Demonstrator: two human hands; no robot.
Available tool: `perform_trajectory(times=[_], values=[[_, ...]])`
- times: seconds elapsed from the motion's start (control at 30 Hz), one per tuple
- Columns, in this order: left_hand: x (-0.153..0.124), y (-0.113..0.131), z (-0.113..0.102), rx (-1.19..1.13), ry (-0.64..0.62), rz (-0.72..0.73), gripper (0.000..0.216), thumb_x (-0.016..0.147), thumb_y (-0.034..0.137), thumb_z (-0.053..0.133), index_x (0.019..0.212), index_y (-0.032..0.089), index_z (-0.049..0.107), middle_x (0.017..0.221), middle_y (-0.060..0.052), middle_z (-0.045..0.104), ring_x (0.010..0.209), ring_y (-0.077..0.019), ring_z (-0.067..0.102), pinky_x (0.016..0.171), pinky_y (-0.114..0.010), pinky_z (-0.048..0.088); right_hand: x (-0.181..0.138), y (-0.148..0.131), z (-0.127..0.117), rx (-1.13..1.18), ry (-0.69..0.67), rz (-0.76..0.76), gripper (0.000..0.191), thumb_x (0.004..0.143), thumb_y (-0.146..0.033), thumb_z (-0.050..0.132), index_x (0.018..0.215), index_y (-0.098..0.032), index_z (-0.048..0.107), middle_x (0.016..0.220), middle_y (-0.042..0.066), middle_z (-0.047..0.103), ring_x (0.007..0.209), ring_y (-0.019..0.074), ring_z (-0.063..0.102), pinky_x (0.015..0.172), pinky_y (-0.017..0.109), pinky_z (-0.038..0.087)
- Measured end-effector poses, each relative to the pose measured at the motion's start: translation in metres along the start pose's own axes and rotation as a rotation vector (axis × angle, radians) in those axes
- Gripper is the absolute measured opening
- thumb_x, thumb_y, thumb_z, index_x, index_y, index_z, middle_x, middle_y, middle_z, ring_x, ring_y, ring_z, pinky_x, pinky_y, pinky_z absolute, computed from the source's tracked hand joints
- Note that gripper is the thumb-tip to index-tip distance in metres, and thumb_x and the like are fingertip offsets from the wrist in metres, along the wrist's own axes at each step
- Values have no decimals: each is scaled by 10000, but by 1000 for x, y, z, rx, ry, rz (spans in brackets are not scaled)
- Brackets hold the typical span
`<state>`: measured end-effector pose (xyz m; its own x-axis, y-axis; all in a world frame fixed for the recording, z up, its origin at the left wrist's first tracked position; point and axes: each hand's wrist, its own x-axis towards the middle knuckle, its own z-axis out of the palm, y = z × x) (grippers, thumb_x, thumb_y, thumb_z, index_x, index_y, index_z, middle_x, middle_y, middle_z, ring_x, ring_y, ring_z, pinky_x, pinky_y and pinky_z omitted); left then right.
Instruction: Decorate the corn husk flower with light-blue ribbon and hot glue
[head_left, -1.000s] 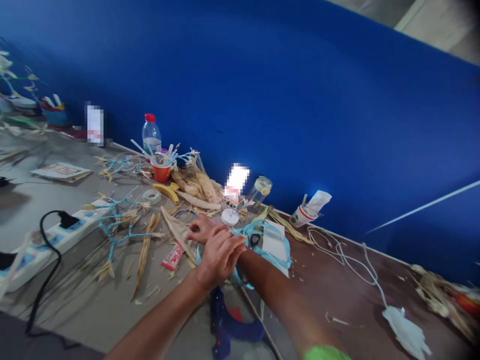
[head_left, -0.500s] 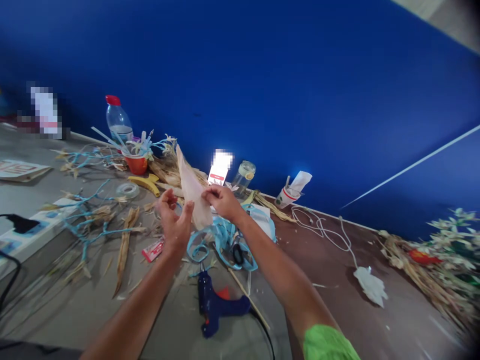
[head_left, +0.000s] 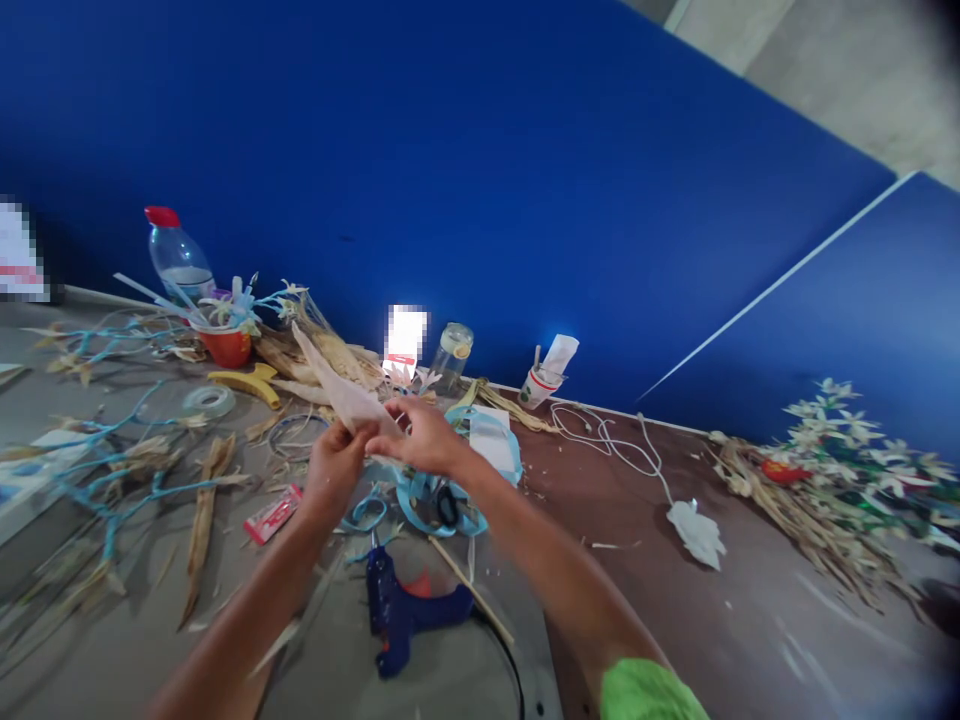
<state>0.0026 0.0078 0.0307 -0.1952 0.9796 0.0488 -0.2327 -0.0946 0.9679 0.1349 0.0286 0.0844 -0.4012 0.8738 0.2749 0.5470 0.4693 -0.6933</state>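
Note:
A pale, pointed piece of dried corn husk (head_left: 339,390) is pinched between my two hands above the table, its tip slanting up and to the left. My left hand (head_left: 334,465) grips its lower edge with curled fingers. From the other side, my right hand (head_left: 426,438) closes on the wide end, fingertips close to those of the left. Beneath the hands lie blue ribbon (head_left: 411,495) and scissors with black handles (head_left: 448,505). Nearer to me, a dark blue glue gun (head_left: 409,612) rests on its side, beside a thin stick (head_left: 480,595).
Blue-wrapped branches (head_left: 112,515) spread at the left, near a clear tape roll (head_left: 209,402) and a red cup (head_left: 225,345). Behind stand a bottle (head_left: 180,265), a lit phone (head_left: 405,340) and a jar (head_left: 452,358). White flowers (head_left: 847,450) lie at right, against the blue wall (head_left: 480,180).
My left hand has gone from loosely open to closed on the husk, and both hands have come together. The husk now leans further left. The view has shifted to the right.

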Motion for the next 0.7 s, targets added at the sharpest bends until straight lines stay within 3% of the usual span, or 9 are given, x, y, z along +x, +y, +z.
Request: perform_trajectory(times=[0.1,0.2,0.37,0.47,0.57,0.7], values=[[0,-2,-1,116,32,9,285,620,368,690,755,120,649,620,5,625,537,-121,519,483,-216,394,-15,5,11,-82,-18,77,49,699,-230,633,718,-186,628,680,-26,557,649,115,486,600,208,367],[-2,-6,1,82,6,-13,284,626,370,692,767,127,646,612,17,613,509,-107,499,452,-203,378,-25,13,15,-89,-6,170,108,738,-190,559,635,-179,587,597,-33,519,599,112,454,570,211,332],[-2,-7,3,-120,24,-120,349,586,401,730,785,127,644,619,8,626,545,-117,533,517,-223,436,-30,29,10,126,-20,225,64,709,-202,575,656,-167,585,616,-43,529,602,98,454,558,199,320],[-1,-9,4,-152,-18,-96,376,593,407,728,835,133,642,685,-9,648,600,-130,560,576,-240,459,-30,39,11,282,-5,243,97,704,-229,572,632,-164,565,556,-57,483,548,86,425,528,196,316],[-1,-13,7,-67,-136,-64,383,589,404,727,846,135,633,726,-21,652,641,-147,574,610,-259,462,-29,44,16,409,111,286,139,717,-289,562,656,-164,557,515,-63,460,483,79,415,493,197,328],[-4,-17,10,189,-206,-24,289,636,391,665,751,131,613,601,6,587,571,-135,524,554,-247,416,-28,45,24,517,186,302,173,725,-332,531,706,-163,565,540,-47,495,472,89,461,489,208,375]])
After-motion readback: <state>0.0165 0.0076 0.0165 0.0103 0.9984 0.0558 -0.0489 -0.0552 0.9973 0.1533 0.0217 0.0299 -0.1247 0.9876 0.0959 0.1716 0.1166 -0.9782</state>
